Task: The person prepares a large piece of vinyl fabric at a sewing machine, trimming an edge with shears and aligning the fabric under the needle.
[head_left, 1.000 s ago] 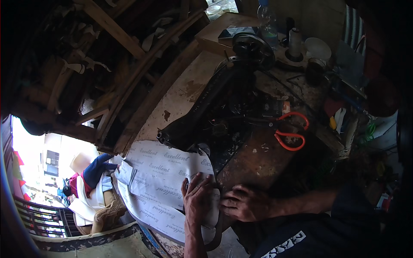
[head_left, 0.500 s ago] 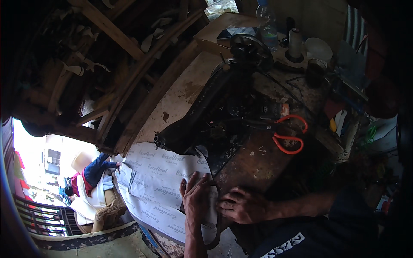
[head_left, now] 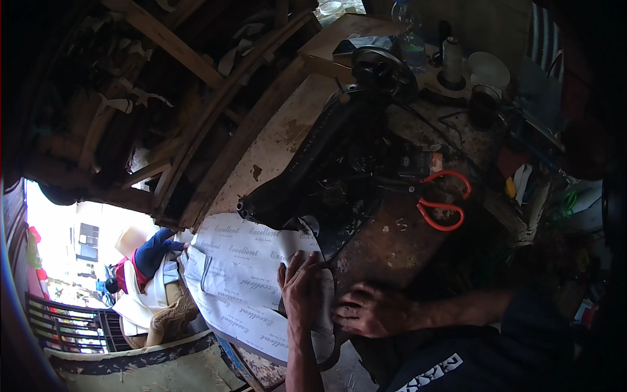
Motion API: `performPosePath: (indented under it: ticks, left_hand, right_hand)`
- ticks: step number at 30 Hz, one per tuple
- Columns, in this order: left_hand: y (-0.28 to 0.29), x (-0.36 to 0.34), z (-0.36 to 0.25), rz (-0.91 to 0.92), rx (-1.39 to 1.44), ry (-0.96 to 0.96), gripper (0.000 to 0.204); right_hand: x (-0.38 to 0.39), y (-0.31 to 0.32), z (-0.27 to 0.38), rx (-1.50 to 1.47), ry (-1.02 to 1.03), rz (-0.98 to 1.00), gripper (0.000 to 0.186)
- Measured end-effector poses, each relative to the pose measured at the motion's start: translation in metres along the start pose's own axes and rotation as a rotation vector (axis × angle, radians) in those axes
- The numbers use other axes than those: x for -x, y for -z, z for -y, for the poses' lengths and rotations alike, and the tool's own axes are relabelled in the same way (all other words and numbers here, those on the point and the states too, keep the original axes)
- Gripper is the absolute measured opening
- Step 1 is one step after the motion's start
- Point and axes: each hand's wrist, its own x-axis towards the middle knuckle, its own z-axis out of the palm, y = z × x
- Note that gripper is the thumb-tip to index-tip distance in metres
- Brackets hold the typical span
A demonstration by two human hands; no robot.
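Note:
A white sheet with grey printed lettering (head_left: 245, 274) lies on the table, its far part under the head of a black sewing machine (head_left: 297, 166). My left hand (head_left: 302, 287) rests on the sheet near its right side, palm down, with the fingers stretched out. Beside it my right hand (head_left: 372, 310) has its fingers curled at the sheet's right edge; its thumb is hidden. The sheet has a slit or fold on its left part. The needle area is too dark to make out.
Scissors with orange handles (head_left: 444, 201) lie right of the machine. Behind stand a plastic bottle (head_left: 410, 42), a thread cone (head_left: 451, 62) and a pale bowl (head_left: 488, 70). A wooden frame (head_left: 228, 111) rises at the left. Beyond the table, another person's blue sleeve (head_left: 153, 255) reaches to the sheet's left edge.
The sheet has slid slightly away from me, toward the machine, and my left hand has moved forward with it. My right hand stays at the edge. The whole view has shifted a little.

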Motion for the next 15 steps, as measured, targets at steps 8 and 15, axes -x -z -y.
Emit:
performPosePath:
  ticks: [8,15]
  left_hand:
    - [-0.014,-0.008,-0.004,-0.051,-0.034,0.025,0.024]
    - [-0.024,-0.010,-0.005,-0.115,-0.021,0.093,0.023]
  right_hand:
    - [0.001,0.003,0.001,0.006,-0.126,-0.080,0.027]
    - [0.001,0.006,0.001,-0.054,-0.212,-0.153,0.019]
